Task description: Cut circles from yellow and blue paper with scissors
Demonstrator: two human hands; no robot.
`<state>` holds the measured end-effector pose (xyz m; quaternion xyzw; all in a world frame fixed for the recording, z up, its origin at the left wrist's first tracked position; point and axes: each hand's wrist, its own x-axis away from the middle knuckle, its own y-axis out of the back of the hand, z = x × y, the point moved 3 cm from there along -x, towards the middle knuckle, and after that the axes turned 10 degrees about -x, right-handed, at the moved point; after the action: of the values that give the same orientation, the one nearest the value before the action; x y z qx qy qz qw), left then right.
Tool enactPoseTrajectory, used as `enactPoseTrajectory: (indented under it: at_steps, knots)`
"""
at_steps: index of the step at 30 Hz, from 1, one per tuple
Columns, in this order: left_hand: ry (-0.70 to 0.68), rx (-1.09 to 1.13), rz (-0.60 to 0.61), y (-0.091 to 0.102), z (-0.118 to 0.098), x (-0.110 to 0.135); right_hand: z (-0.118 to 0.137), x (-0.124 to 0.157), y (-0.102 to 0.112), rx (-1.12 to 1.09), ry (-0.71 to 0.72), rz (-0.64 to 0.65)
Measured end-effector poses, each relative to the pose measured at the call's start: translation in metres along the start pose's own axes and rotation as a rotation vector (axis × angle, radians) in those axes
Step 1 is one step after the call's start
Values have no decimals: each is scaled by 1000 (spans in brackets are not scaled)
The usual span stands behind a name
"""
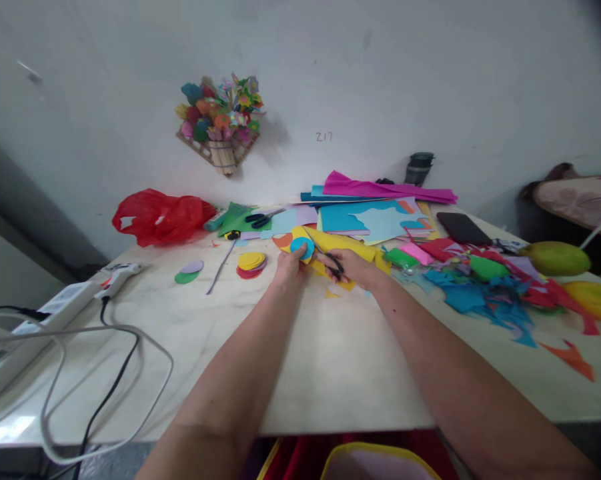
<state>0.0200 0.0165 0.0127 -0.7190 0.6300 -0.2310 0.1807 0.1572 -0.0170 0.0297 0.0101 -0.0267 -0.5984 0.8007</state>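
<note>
My left hand (291,265) is closed, pinching a blue paper circle (303,247) between thumb and fingers; orange paper (282,241) shows just behind it. In my right hand (349,265) is a pair of black-handled scissors (336,267), its blades pointing up and left toward the blue circle. Whether the blades touch the paper I cannot tell. Yellow paper (343,244) lies behind and under both hands. Left of my left hand sits a small stack of yellow, purple and red paper circles (251,262). Farther left are a purple and a green circle (187,276).
Bright paper scraps (480,293) cover the right side, near a phone (464,229) and yellow-green fruit (555,257). Paper sheets (345,217) and another pair of scissors (263,219) lie at the back. A red plastic bag (163,217) and a power strip (45,320) with cables are left.
</note>
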Motion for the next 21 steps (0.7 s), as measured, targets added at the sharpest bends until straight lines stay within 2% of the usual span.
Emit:
enactPoseTrajectory:
  at_steps: [10, 21]
  knots:
    - [-6, 27, 8, 2, 1, -2, -2, -2, 1, -25, 8, 4]
    - [13, -6, 35, 2, -2, -2, 8, 5, -4, -48, -36, -44]
